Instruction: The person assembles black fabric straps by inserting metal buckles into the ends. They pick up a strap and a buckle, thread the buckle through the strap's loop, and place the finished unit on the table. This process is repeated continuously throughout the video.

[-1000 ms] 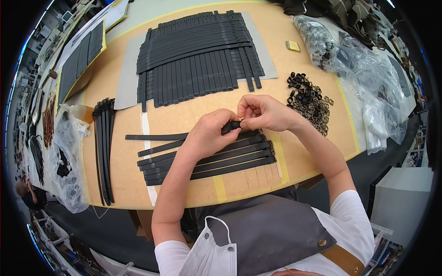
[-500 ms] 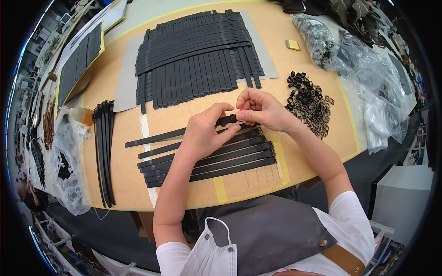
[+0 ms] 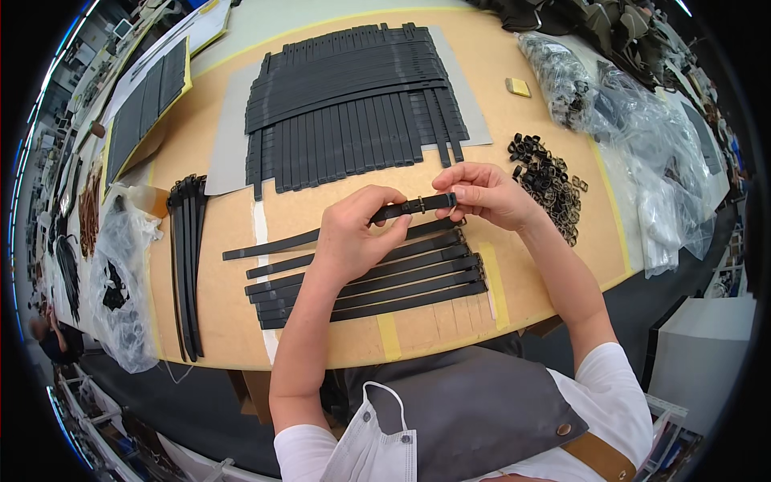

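Note:
A thin black strap (image 3: pixel 269 246) is held above the table between my two hands. My left hand (image 3: pixel 352 231) pinches it between thumb and fingers, a little to the left of a small metal buckle (image 3: pixel 421 206). Past the buckle, my right hand (image 3: pixel 491 198) grips the short end of the strap with thumb and forefinger. Under my hands lie several similar straps (image 3: pixel 401 287) side by side, their buckle ends to the right. Part of this row is hidden by my left forearm. Right of my right hand is a heap of small metal buckles and black loops (image 3: pixel 554 189).
A broad stack of black straps (image 3: pixel 345 132) lies on a grey sheet at the back. Another bundle of straps (image 3: pixel 186 265) is at left, beside a clear plastic bag (image 3: pixel 124 297). More plastic bags (image 3: pixel 642 153) lie at right, near a small yellow-topped block (image 3: pixel 518 87).
My right hand has moved slightly right and now pinches the strap's short end, drawn out past the buckle. The buckle has come into plain sight. My left hand keeps its hold.

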`<state>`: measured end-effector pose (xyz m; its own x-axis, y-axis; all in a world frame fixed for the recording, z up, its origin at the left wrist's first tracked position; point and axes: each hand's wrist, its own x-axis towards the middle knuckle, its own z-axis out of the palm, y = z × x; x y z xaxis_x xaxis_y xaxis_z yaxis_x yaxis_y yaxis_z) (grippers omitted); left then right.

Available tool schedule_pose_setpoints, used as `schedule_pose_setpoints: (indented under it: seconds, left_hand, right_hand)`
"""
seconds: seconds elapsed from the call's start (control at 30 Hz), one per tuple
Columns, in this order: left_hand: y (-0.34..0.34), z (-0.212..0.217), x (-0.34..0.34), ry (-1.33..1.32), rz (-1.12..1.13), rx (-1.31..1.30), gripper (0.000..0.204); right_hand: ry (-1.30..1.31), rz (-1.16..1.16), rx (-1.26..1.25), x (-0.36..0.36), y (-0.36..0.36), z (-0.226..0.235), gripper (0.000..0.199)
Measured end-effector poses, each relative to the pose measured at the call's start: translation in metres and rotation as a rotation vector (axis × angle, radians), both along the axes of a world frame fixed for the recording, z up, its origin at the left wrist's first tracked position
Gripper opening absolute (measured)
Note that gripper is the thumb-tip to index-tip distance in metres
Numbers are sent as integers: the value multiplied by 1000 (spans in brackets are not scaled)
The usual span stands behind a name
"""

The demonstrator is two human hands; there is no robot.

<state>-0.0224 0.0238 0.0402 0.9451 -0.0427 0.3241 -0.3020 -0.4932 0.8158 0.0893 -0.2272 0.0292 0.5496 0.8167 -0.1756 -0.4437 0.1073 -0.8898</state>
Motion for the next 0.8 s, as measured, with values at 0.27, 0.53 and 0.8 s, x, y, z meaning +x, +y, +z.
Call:
schedule_pose_setpoints:
  seconds: [0.27, 0.53, 0.8]
  left_hand:
    - [-11, 3, -4, -65, -67, 21, 23]
    - [-16, -3, -5, -26, -126, 87, 27]
    - [-7, -2, -3, 111, -119, 77, 27]
  right_hand:
    - [-235, 1, -15, -26, 23, -5, 36]
    - [-408, 18, -357, -37, 31, 8, 30]
    - [-320, -10, -395, -33, 27, 2, 29]
